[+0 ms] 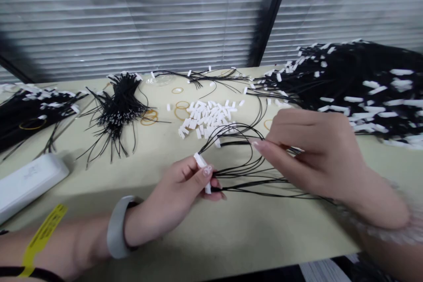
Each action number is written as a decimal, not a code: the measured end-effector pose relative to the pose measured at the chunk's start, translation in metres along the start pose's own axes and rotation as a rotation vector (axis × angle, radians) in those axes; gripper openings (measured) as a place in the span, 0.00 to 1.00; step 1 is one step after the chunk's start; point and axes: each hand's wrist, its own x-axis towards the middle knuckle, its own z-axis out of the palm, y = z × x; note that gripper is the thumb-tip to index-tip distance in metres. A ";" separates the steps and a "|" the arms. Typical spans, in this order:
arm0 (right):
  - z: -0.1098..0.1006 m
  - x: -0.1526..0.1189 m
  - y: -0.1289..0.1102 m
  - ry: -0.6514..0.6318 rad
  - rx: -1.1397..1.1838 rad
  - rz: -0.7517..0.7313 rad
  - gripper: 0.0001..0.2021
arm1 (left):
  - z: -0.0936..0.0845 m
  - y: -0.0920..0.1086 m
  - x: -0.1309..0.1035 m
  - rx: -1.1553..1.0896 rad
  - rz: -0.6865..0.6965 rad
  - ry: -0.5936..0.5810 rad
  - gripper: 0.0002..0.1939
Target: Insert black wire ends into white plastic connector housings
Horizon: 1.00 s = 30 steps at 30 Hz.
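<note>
My left hand (188, 185) pinches several white connectors (199, 160) side by side between thumb and fingers. Black wires (238, 171) run from these connectors to the right, some curving up in loops. My right hand (307, 150) is closed at the right, its thumb and forefinger pinched at the loops of black wire; what lies between the fingertips is too small to make out. Just beyond the hands, a pile of loose white connectors (211, 116) lies on the table (158, 145).
A tied bundle of black wires (122, 101) stands behind my left hand, with yellow rubber bands (149, 117) beside it. Large heaps of black wires with white ends lie at the far right (363, 79) and far left (29, 110). A white box (33, 185) sits at left.
</note>
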 end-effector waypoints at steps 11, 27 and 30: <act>0.000 -0.002 0.009 -0.508 0.061 0.169 0.04 | 0.005 0.007 0.001 -0.158 -0.033 0.094 0.09; 0.022 -0.002 -0.004 -0.468 0.369 0.160 0.06 | 0.004 0.005 0.002 -0.242 0.025 0.102 0.07; 0.022 -0.001 -0.005 -0.388 0.313 0.178 0.09 | 0.004 0.005 0.002 -0.252 0.042 0.092 0.07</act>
